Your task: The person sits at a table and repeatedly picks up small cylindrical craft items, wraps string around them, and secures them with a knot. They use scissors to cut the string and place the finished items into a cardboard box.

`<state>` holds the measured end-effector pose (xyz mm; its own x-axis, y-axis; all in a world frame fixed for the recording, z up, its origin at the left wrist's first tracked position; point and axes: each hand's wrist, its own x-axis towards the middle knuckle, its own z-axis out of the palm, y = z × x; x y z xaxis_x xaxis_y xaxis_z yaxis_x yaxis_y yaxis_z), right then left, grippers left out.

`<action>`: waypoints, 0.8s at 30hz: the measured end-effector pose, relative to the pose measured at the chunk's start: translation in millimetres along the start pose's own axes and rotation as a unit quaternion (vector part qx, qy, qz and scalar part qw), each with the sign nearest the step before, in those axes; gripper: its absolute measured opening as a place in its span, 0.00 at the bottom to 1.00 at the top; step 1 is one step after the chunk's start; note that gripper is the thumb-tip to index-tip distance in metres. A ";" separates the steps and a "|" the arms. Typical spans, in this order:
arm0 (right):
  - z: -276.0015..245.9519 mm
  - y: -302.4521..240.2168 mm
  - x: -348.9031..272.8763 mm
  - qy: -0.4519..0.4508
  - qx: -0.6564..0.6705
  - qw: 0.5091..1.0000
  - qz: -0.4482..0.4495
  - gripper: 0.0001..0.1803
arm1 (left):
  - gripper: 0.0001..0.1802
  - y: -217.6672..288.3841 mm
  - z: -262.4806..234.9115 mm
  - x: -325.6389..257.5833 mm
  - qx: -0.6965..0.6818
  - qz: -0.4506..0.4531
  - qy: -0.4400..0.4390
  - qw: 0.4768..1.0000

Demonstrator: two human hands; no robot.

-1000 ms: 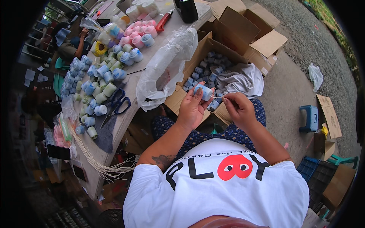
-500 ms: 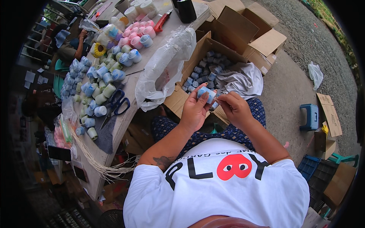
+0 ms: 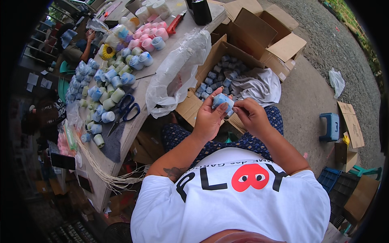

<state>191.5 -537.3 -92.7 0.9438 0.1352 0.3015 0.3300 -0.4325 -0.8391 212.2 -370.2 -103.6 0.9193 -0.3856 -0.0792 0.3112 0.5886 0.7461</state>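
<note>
Above my lap, my left hand [image 3: 208,120] holds a blue-and-white marbled candle [image 3: 222,101], a short cylinder lying tilted between fingers and thumb. At the candle's lower right end, my right hand [image 3: 252,116] has its thumb and fingertips pinched together. Whatever is between those fingertips is too small to make out. Just beyond my hands, an open cardboard box [image 3: 209,56] contains many blue-grey candles [image 3: 219,73]. A pale grey cloth [image 3: 263,85] hangs over its right side.
The table [image 3: 133,139] at left carries rows of blue and green candles [image 3: 108,104], pink candles [image 3: 148,34], dark-handled scissors [image 3: 129,108], a red-handled tool [image 3: 175,24], and a bundle of white wicks [image 3: 105,170]. A plastic bag [image 3: 178,67] drapes its edge. Another person [image 3: 77,44] sits beyond.
The candle has turned in my left hand and now lies more tilted, its end pointing down to the right. My right fingertips stay by that end.
</note>
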 end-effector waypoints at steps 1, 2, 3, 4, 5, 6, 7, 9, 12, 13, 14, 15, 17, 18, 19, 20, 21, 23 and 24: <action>0.6 0.4 -1.5 -0.004 0.023 1.000 0.019 0.06 | 0.26 0.4 -1.1 0.3 -0.013 0.004 0.003 1.000; 2.3 1.7 -4.1 -0.009 0.045 0.998 0.038 0.07 | 0.25 1.3 -2.4 0.5 -0.026 0.008 0.005 1.000; 3.6 3.9 -6.3 -0.012 0.068 0.996 0.058 0.09 | 0.25 1.9 -2.7 0.6 -0.039 0.011 0.007 0.999; 6.0 8.4 -7.6 -0.011 0.097 0.993 0.064 0.12 | 0.25 2.6 -2.1 0.4 -0.047 0.010 0.009 0.999; 9.5 14.6 -9.2 -0.010 0.126 0.989 0.070 0.15 | 0.24 3.6 -1.0 0.2 -0.054 0.009 0.011 0.998; 12.5 19.4 -10.7 -0.009 0.156 0.985 0.076 0.18 | 0.24 3.7 -0.3 -0.4 -0.061 0.009 0.014 0.998; 14.7 22.5 -11.8 -0.018 0.151 0.986 0.070 0.20 | 0.23 2.5 -0.9 -0.6 -0.054 -0.001 0.025 0.998; 17.7 26.2 -13.4 -0.033 0.140 0.988 0.060 0.24 | 0.21 -1.4 -4.3 -0.2 -0.038 -0.022 0.046 0.998; 20.6 21.2 -14.7 -0.066 0.204 0.975 0.058 0.29 | 0.17 -0.8 -11.1 1.1 0.020 -0.003 0.033 0.999; 20.1 17.1 -14.2 -0.079 0.193 0.976 0.058 0.30 | 0.15 0.5 -11.0 1.0 0.081 0.028 0.017 0.996; 18.6 11.5 -12.9 -0.093 0.183 0.977 0.058 0.31 | 0.13 2.6 -9.9 0.6 0.142 0.060 0.000 0.988; 17.9 6.0 -10.9 -0.106 0.172 0.978 0.058 0.32 | 0.11 7.8 -5.5 0.4 0.202 0.091 -0.018 0.975; 22.9 6.3 -2.8 -0.065 0.139 0.988 0.008 0.31 | 0.09 29.0 11.8 4.0 0.347 0.214 -0.069 0.910; 25.2 5.3 3.0 -0.048 0.122 0.991 -0.017 0.31 | 0.08 44.4 21.6 4.9 0.414 0.274 -0.092 0.863; 22.2 -1.4 10.7 -0.037 0.110 0.993 0.020 0.28 | 0.08 62.3 28.3 5.0 0.415 0.299 -0.088 0.855; 21.4 4.5 17.3 -0.031 0.073 0.997 -0.007 0.29 | 0.08 81.4 33.1 4.6 0.416 0.323 -0.084 0.846; 19.4 16.2 25.8 -0.020 0.034 0.999 -0.031 0.30 | 0.08 98.0 35.2 7.9 0.408 0.355 -0.090 0.836; 19.2 50.9 41.5 -0.027 -0.023 0.999 -0.018 0.29 | 0.09 122.6 39.3 12.7 0.387 0.401 -0.088 0.826; 20.7 73.8 48.6 -0.045 -0.076 0.996 -0.008 0.29 | 0.09 131.0 42.9 14.1 0.374 0.417 -0.079 0.825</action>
<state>262.1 -544.2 -149.3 0.9388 0.2187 0.2663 0.3442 -0.5591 -0.7543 255.6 -329.0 21.4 0.6779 -0.1909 0.7100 -0.7027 0.1158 0.7020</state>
